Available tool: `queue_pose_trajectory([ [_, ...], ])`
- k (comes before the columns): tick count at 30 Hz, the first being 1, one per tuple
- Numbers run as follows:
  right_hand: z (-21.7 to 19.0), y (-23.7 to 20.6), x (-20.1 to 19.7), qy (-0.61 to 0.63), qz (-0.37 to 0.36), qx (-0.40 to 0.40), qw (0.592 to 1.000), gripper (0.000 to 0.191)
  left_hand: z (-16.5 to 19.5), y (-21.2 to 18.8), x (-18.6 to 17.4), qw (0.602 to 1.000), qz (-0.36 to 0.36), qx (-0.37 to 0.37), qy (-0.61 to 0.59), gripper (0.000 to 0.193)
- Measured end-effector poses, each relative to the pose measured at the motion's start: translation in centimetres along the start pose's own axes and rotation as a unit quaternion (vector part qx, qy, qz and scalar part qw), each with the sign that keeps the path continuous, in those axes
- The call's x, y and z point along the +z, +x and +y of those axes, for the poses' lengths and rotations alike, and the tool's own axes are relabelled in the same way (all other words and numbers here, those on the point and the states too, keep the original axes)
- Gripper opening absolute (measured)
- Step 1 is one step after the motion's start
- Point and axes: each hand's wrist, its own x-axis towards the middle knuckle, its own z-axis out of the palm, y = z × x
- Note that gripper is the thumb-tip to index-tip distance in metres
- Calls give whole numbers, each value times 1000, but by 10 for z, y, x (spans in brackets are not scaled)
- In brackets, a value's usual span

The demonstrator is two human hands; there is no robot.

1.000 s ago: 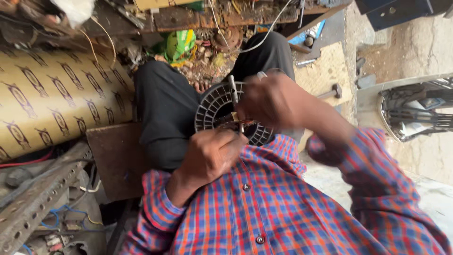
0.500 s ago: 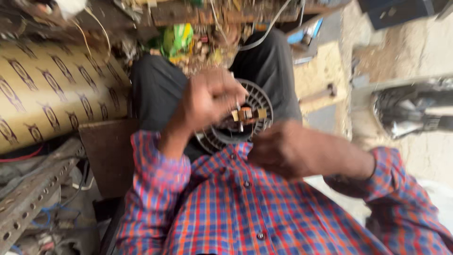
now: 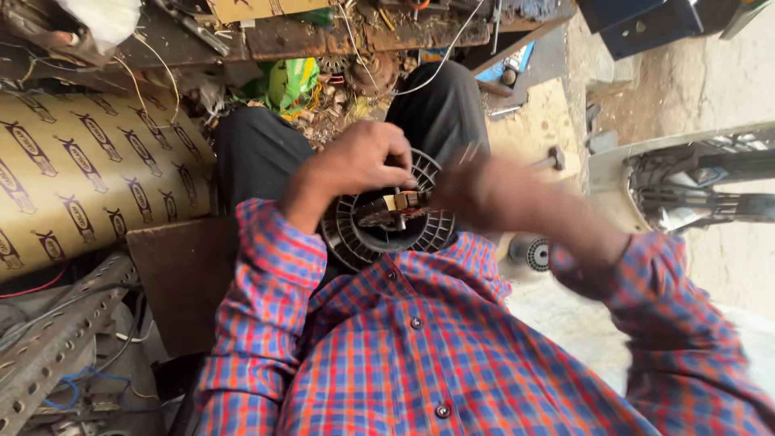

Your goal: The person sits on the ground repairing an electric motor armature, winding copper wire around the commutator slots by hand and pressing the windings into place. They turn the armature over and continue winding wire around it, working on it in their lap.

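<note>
Two hands work over a round black slotted fan housing (image 3: 387,226) resting on the person's lap. The left hand (image 3: 359,165) curls over its top rim, fingers gripping. The right hand (image 3: 476,194) is blurred; whether it grips cannot be told. A patterned roll (image 3: 89,178) lies just left.

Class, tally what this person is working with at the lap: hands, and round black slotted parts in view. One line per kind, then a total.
Hands: 2 (left hand, right hand)
Round black slotted parts: 2 (one on the lap, one on the ground)
Total: 4
</note>
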Motion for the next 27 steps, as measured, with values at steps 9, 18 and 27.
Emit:
queue_pose_trajectory([
  [9,-10,60,-25,-11,-9,26,1000,12,36,-90,53,972,209,102,-19,8],
  [18,20,14,-20,-77,31,158,984,13,-22,-6,12,1000,12,-26,-2,22],
  [27,-25,56,-23,40,51,-102,993,13,40,-91,56,974,195,78,86,9],
])
